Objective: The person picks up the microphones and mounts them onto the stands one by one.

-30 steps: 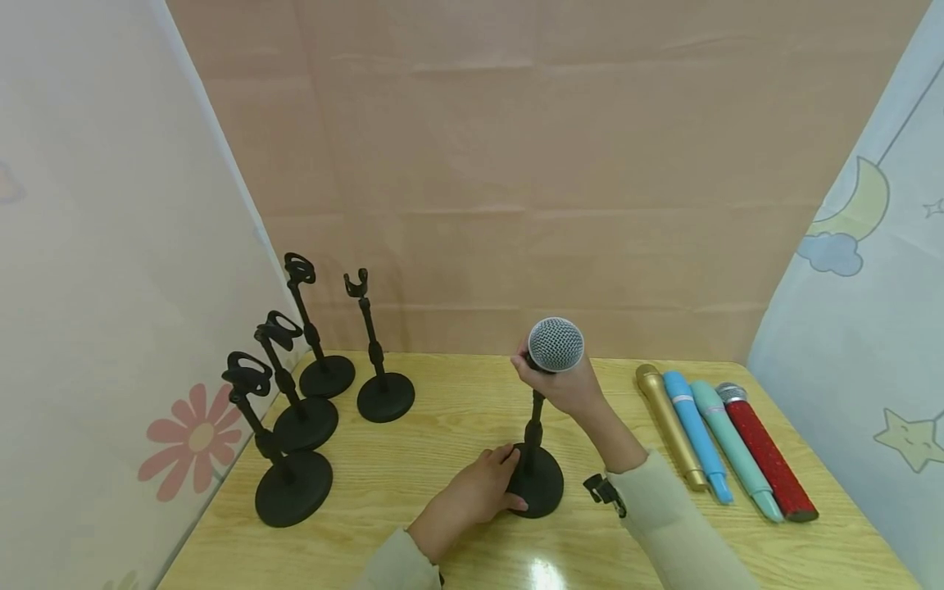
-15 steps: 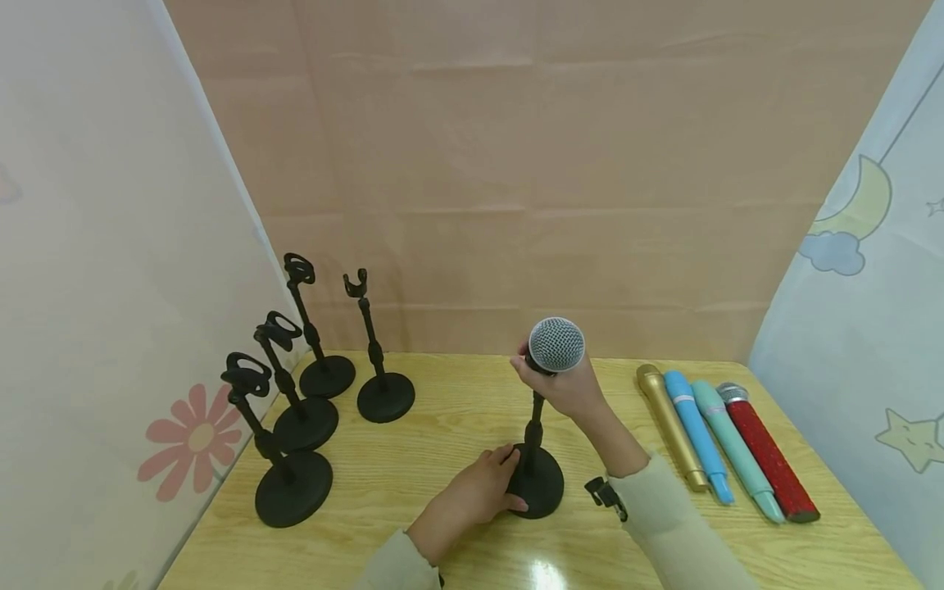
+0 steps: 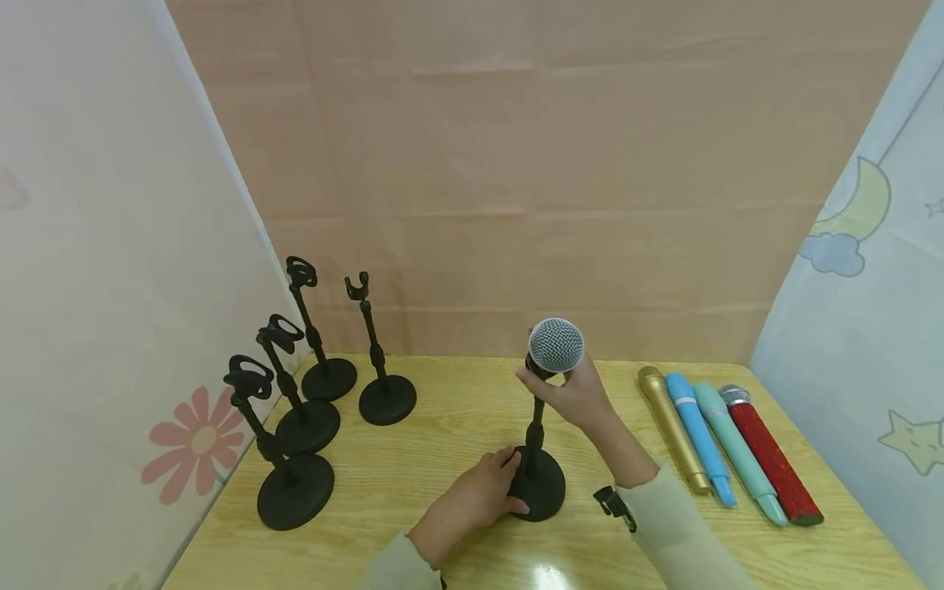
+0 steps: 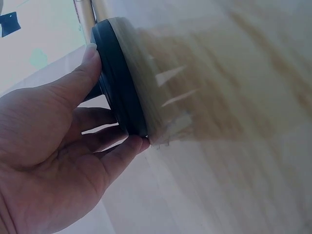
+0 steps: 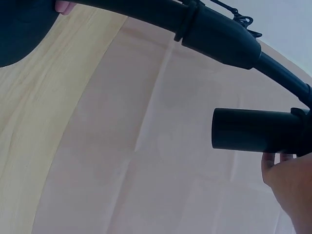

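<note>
A black microphone stand (image 3: 544,487) stands on the table in the middle of the head view. My left hand (image 3: 483,492) grips its round base, thumb and fingertips at the rim, as the left wrist view shows on the base edge (image 4: 117,78). At the top of the stand is a black microphone (image 3: 556,344) with a silver mesh head tilted toward me. Around its body curls my right hand (image 3: 583,397), thumb below the mesh head. In the right wrist view the microphone's black body (image 5: 253,129) sits at the stand's holder, which the frame edge partly cuts off.
Several black stands with bare holders, including a front one (image 3: 295,492) and a back one (image 3: 387,399), stand at the left. Gold (image 3: 673,430), blue (image 3: 701,438), mint (image 3: 740,455) and red (image 3: 770,459) microphones lie side by side at the right. A brown-papered wall (image 3: 442,164) rises behind.
My right hand has shifted slightly down and right, its thumb now lower and a gap showing beside the microphone. My left hand stays on the base.
</note>
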Motion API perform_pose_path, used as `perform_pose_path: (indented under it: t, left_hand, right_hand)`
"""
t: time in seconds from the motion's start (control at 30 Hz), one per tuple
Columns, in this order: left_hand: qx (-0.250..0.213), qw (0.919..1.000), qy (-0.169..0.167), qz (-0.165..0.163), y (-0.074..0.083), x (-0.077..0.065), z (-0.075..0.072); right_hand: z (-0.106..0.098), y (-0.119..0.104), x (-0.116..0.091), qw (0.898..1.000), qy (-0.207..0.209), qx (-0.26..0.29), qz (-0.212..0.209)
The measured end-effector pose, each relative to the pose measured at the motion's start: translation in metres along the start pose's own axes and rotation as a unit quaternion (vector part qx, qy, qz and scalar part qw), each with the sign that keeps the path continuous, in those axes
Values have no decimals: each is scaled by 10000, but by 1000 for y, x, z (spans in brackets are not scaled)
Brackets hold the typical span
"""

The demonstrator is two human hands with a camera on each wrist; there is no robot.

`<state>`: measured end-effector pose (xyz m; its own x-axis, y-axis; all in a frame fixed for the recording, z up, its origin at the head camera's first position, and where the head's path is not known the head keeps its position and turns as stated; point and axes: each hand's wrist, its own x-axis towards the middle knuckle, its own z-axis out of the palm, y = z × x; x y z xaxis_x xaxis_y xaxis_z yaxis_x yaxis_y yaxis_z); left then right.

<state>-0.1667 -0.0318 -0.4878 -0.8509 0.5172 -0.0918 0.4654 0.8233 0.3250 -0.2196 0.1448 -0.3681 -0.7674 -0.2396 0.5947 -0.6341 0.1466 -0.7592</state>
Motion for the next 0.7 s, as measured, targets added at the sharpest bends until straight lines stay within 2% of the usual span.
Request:
perform_pose_path:
  t: [0.17,0.43,0.7]
  left_hand:
    - [57,10000,-32,-38,1,2,1]
    - [176,9997,-77,-159,4,3,1]
    - [156,9997,-73,-192,9,1,-4]
  right_hand:
    - [-5,5,-6,9997,-48,-34,-218]
    - [-16,18,-24,9996,-26,-226,-151]
    - [-22,29,-43,9978,-48,-382,-544]
